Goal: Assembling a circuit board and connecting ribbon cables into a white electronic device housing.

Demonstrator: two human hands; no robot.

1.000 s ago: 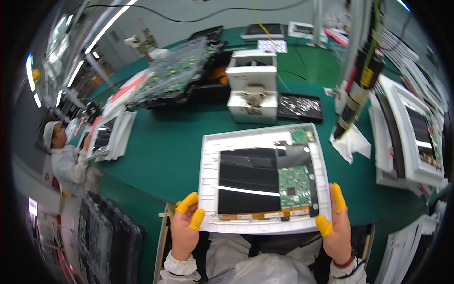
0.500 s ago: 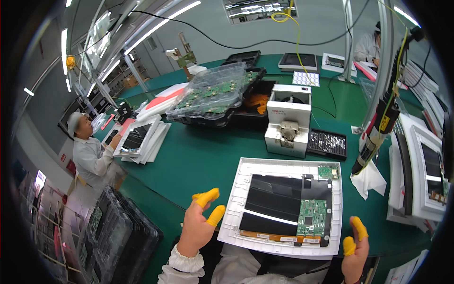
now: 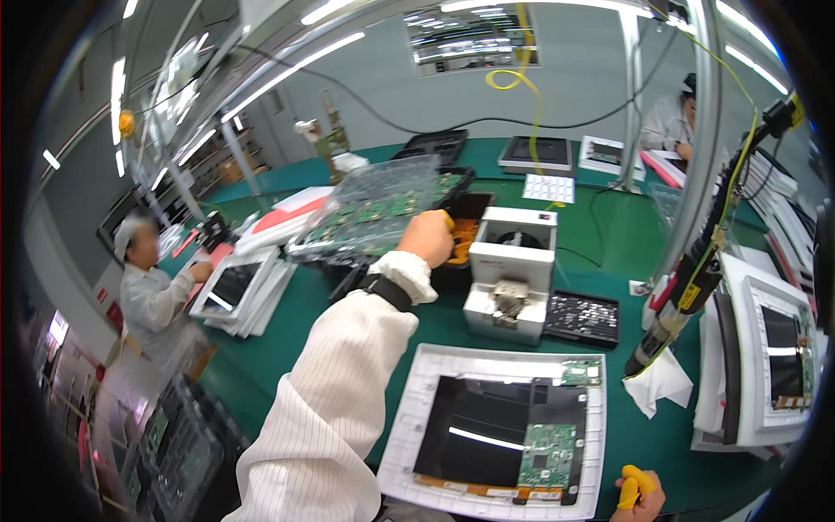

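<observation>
My left hand (image 3: 426, 237) reaches far forward over the near edge of a black bin (image 3: 452, 277) that holds orange pieces (image 3: 464, 241). One yellow finger cot shows at its tip; the other fingers are hidden, so its grip cannot be made out. My right hand (image 3: 641, 494) is low, just right of a white frame (image 3: 402, 435), with its yellow-capped thumb and finger curled together and nothing visible in them. The frame lies on the green table with a black panel (image 3: 474, 418), a large green circuit board (image 3: 548, 454) and a small circuit board (image 3: 581, 372) in it.
A white machine (image 3: 513, 274) stands beyond the frame, beside a black tray of small parts (image 3: 583, 317). Trays of circuit boards (image 3: 365, 213) are at left. An electric screwdriver (image 3: 670, 322) hangs at right above a white cloth (image 3: 658, 383). A co-worker (image 3: 152, 287) works at far left.
My left hand has gone from beside the frame forward to the bin, its forearm now crossing the table. My right hand's fingers have curled together. The view has shifted.
</observation>
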